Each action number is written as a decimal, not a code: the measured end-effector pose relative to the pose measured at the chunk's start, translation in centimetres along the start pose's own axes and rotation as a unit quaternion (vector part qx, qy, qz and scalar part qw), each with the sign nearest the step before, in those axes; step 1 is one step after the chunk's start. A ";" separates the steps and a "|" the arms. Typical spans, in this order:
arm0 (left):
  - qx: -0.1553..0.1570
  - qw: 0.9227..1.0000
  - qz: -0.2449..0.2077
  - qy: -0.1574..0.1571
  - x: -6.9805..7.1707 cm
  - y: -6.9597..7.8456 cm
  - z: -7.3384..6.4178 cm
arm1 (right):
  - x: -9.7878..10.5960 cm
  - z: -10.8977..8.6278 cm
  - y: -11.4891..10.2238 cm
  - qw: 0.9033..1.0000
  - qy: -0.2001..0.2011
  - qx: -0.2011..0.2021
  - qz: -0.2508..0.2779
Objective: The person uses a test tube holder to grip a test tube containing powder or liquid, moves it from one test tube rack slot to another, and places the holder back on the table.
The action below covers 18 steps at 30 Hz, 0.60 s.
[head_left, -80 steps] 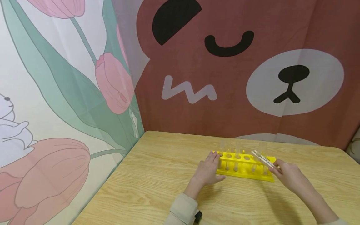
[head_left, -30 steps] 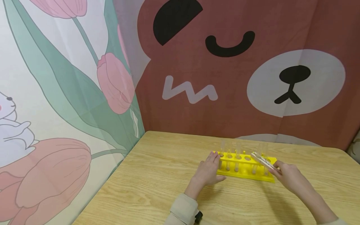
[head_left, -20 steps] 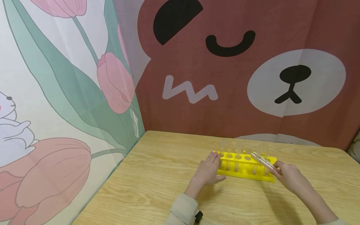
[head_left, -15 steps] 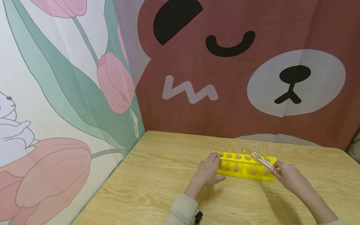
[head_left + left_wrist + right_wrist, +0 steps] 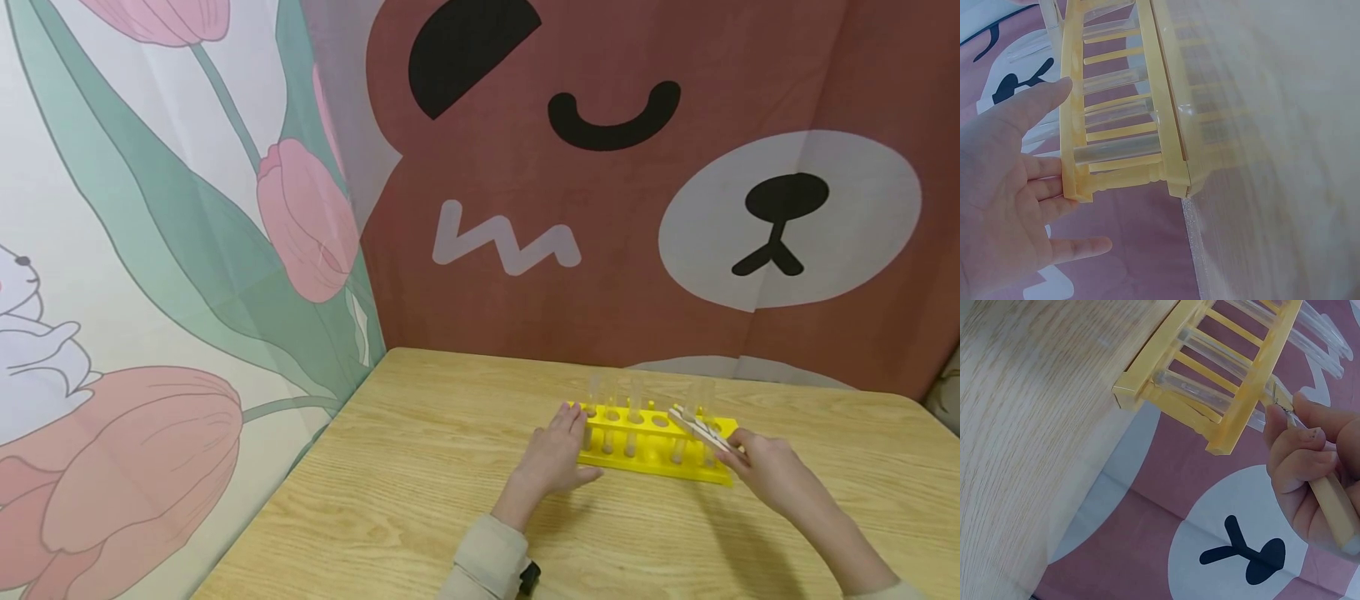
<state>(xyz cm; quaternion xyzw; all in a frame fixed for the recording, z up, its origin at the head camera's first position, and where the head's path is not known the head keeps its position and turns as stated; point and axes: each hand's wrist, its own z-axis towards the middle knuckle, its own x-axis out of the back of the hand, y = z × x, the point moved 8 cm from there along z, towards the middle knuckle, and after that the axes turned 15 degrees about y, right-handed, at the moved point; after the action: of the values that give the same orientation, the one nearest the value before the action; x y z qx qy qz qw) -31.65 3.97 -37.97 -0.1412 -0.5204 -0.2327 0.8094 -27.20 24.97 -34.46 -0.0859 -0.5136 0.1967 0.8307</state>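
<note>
A yellow test tube rack (image 5: 652,470) stands on the table with several clear test tubes (image 5: 635,402) upright in its holes. At its left end my left hand (image 5: 551,458) lies with extended fingers on the top bar. In the left wrist view, the fingers (image 5: 1047,94) touch the rack's edge (image 5: 1072,125) and are not wrapped round it. My right hand (image 5: 776,471) grips a wooden test tube clamp (image 5: 705,433) near the rack's right end. The clamp's tip overlaps a tube (image 5: 688,400) there. Curled fingers (image 5: 1300,465) hold the clamp's handle (image 5: 1333,509) in the right wrist view.
The rack is on a light wood-grain table (image 5: 420,467). Behind it hangs a brown bear backdrop (image 5: 510,317), with a tulip-print cloth (image 5: 187,250) along the left side. One rack hole (image 5: 660,422), left of the clamp, has no tube.
Both hands and the rack stay nearly in place. Compared with the oldest frame, the tube by the clamp stands more upright, its top slightly further left.
</note>
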 end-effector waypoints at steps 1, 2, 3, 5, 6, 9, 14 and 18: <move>0.000 1.000 0.000 0.000 0.0 0.0 0.0 | 0.0 0.0 0.0 1.000 -0.001 0.000 0.000; 0.001 1.000 0.000 0.000 0.0 0.0 0.0 | 0.0 0.0 0.0 1.000 -0.001 0.000 0.000; 0.002 1.000 -0.001 0.000 -0.1 0.0 0.0 | 0.0 0.0 0.0 1.000 -0.001 0.000 0.000; 0.003 1.000 -0.003 -0.001 -0.1 -0.1 0.0 | 0.0 0.0 -0.1 1.000 0.000 0.002 0.000; 0.003 1.000 -0.004 -0.001 -0.1 -0.1 0.0 | 0.0 0.0 -0.1 1.000 0.002 0.004 -0.001; 0.003 1.000 -0.005 -0.002 -0.1 -0.1 0.0 | 0.1 0.0 -0.2 1.000 0.006 0.010 -0.002; 0.001 1.000 -0.008 -0.001 -0.1 0.0 0.0 | 0.1 0.1 -0.2 1.000 0.006 0.010 -0.009; 0.001 1.000 -0.009 0.002 0.0 0.0 0.0 | 0.1 0.1 -0.3 1.000 0.013 0.016 -0.012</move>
<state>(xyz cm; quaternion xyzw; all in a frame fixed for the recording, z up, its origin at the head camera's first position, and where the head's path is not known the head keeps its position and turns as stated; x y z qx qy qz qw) -31.65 3.93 -37.99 -0.1348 -0.5206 -0.2399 0.8083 -27.17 24.74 -34.27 -0.0692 -0.5008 0.1934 0.8409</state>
